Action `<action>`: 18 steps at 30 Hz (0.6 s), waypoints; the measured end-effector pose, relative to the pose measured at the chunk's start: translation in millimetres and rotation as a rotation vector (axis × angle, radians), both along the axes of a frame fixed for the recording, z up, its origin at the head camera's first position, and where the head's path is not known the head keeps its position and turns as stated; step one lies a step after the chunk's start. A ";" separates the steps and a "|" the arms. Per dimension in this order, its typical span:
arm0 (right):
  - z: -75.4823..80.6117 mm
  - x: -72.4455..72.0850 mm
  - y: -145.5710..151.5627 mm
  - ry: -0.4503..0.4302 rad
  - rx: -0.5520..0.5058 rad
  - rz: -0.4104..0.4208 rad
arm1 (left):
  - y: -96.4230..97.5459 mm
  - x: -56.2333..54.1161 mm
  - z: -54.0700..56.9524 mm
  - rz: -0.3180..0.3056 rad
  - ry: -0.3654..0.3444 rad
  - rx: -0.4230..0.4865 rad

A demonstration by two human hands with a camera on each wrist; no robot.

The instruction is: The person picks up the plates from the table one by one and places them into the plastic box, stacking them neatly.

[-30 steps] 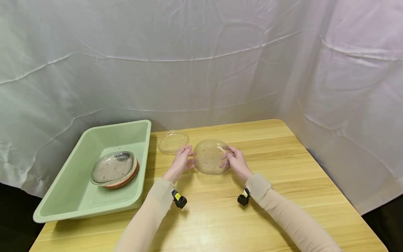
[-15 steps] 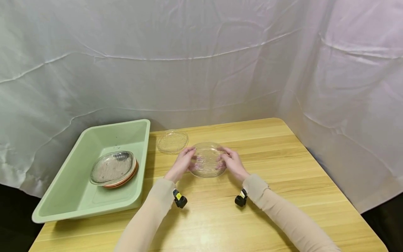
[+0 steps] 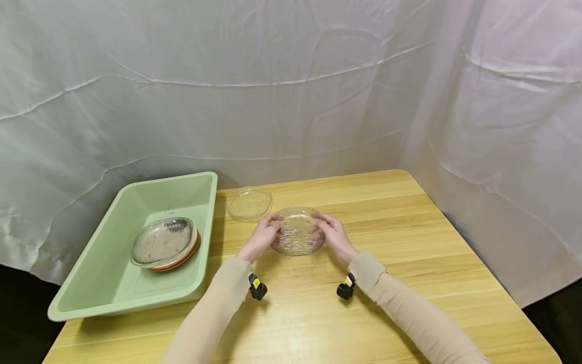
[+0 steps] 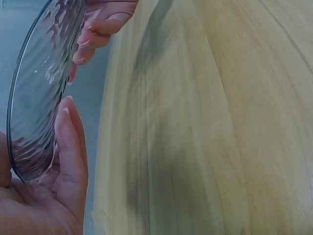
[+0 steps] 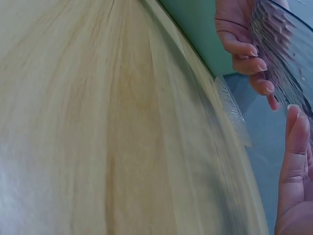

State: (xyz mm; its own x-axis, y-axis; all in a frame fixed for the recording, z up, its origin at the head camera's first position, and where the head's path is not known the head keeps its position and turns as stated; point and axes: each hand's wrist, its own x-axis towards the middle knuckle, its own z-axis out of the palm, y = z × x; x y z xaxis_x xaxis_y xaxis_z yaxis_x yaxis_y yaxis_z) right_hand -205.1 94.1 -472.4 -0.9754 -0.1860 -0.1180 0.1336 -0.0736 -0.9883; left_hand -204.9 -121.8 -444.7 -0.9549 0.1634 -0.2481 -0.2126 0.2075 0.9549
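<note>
Between my two hands a clear glass plate point(image 3: 297, 231) with a rippled surface is held up over the table. My left hand point(image 3: 262, 238) grips its left edge, thumb on the near face and fingers behind. On the opposite edge my right hand point(image 3: 336, 237) has a similar grip. In the left wrist view the glass plate point(image 4: 41, 93) stands tilted, the left hand's fingers point(image 4: 70, 147) spread beneath its underside. The right wrist view catches the glass plate point(image 5: 288, 54) only in part, cut off by the frame edge.
A light green basin point(image 3: 211, 217) stands at the left, holding a glass plate point(image 3: 161, 243) on top of orange-rimmed plates point(image 3: 185, 262). Another clear glass plate point(image 3: 249, 203) lies on the wooden table point(image 3: 386, 303) near its back edge. Grey cloth point(image 3: 291, 121) hangs behind.
The left hand, at first beside the plate, has taken hold of its left edge. The plate has shifted slightly left and down in the head view, and the right hand has come with it.
</note>
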 end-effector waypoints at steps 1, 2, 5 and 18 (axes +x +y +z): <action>0.0 -0.1 -0.2 -0.002 -0.002 -0.002 | -0.2 -0.3 0.0 -0.004 -0.001 0.004; 0.0 -0.1 -0.3 -0.005 -0.005 -0.004 | -0.5 -0.3 0.2 -0.007 -0.001 0.006; 0.5 -0.2 -1.4 -0.009 -0.015 -0.009 | -0.7 -0.8 2.2 -0.004 -0.008 0.011; 6.1 0.5 -6.4 -0.016 -0.057 -0.015 | -6.6 0.0 15.3 -0.031 -0.004 0.012</action>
State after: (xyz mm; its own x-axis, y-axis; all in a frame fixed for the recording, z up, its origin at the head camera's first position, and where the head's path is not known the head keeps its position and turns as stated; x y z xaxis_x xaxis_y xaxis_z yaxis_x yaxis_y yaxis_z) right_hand -204.5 87.8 -466.2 -0.9763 -0.1779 -0.1232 0.1478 -0.1319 -0.9802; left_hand -204.9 -128.4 -429.4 -0.9483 0.1957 -0.2499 -0.2102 0.2029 0.9564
